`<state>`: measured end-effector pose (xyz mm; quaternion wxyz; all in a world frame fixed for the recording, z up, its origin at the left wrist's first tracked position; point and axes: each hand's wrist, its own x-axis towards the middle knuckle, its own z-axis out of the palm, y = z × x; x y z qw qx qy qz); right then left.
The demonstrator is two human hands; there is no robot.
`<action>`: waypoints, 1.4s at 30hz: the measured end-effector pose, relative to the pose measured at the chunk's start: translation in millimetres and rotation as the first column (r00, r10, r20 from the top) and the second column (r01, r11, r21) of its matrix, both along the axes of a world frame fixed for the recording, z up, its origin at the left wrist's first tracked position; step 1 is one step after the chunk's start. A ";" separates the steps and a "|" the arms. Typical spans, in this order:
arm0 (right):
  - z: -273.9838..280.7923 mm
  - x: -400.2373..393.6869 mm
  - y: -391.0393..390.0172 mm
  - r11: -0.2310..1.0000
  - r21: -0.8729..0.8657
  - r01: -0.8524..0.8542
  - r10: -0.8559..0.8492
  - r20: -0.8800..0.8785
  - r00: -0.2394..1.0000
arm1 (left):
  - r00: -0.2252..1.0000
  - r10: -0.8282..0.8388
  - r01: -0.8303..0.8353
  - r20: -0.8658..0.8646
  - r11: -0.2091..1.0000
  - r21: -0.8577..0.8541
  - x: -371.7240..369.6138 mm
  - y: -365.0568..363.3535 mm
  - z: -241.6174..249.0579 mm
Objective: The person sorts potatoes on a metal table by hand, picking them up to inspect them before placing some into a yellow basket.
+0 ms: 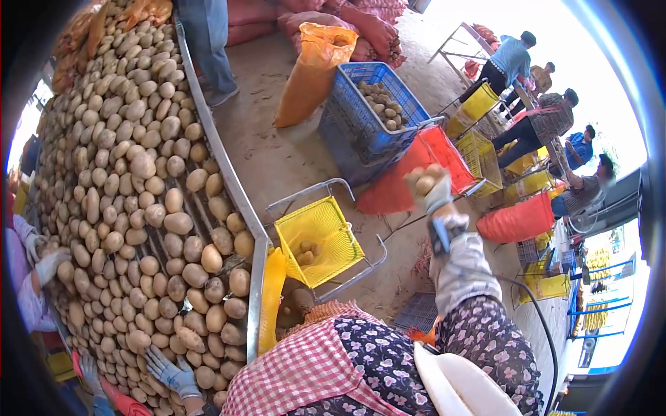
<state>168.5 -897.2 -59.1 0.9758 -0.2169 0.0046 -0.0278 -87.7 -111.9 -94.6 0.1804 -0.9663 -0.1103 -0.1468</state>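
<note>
My right hand (438,197), in a pale glove, is closed around a few potatoes (425,183). It is raised in front of the open red mesh bag (444,156), which hangs on a metal frame. My left hand (172,371), gloved in light blue-grey, rests with its fingers spread on the heap of potatoes (132,201) at the lower left. Between my hands stands a yellow basket (333,260) in a metal frame, with several potatoes at its bottom.
A metal edge (220,149) borders the potato table. Beyond are a blue crate (385,73) of potatoes and an orange sack (312,76). Other people's gloved hands (52,267) reach in at the left. Several people work at the right. A dark cable (544,319) curves nearby.
</note>
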 end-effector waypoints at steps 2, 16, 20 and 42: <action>64.1 28.9 -21.5 0.770 -0.259 0.583 -0.621 -0.514 0.592 | 0.960 0.187 -0.206 -0.207 0.976 -0.076 5.7 -12.2 16.7; 45.5 29.7 267.0 0.061 -0.990 0.129 0.221 0.139 0.965 | 0.999 0.046 -0.053 -0.029 0.919 -0.391 5.9 -27.1 33.7; 80.7 -18.1 397.8 -0.089 -0.811 0.578 0.801 0.287 0.525 | 0.974 0.083 0.038 0.212 0.858 -0.512 -18.0 -21.4 47.6; 42.1 -140.8 590.7 0.322 -0.672 0.667 0.875 -0.058 -0.481 | 0.796 0.604 -0.444 0.031 0.618 -0.649 -144.3 -127.8 59.7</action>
